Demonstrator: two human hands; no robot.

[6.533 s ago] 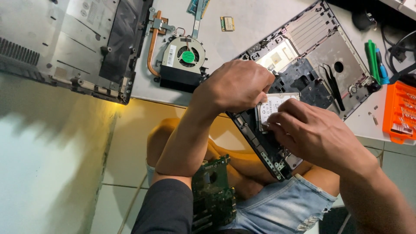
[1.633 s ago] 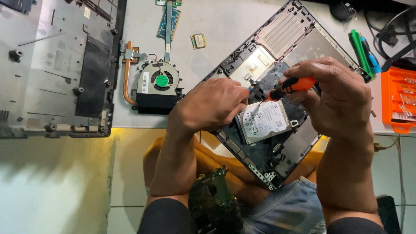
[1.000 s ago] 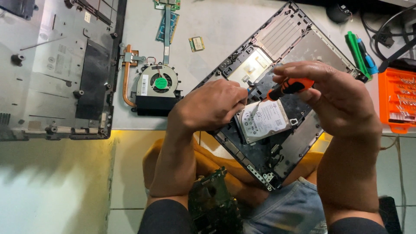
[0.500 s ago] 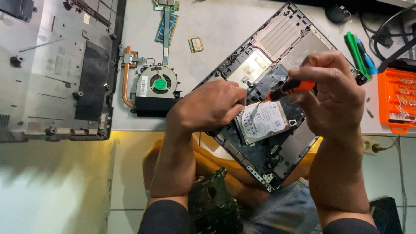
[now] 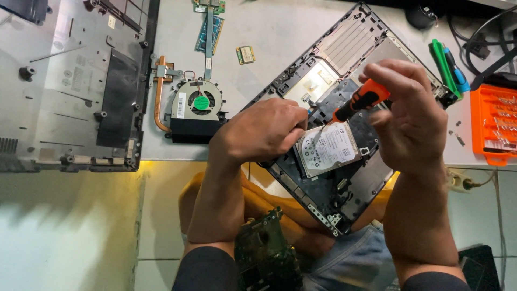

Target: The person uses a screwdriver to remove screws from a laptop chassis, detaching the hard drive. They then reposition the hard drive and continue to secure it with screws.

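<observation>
An opened laptop base lies tilted over the table's front edge, with a silver hard drive sitting in its bay. My left hand rests on the base's left edge, fingers curled against the drive's corner. My right hand grips a small screwdriver with an orange and black handle, its tip pointing down at the drive's upper left corner.
A cooling fan with a copper heat pipe, a grey laptop cover, a memory stick and a small chip card lie on the table. An orange bit case and green and blue tools sit right. A green circuit board rests on my lap.
My right hand first pressed the drive bare, then picked up the orange screwdriver. Over the last second it has shifted slightly up and right while the left hand stayed put.
</observation>
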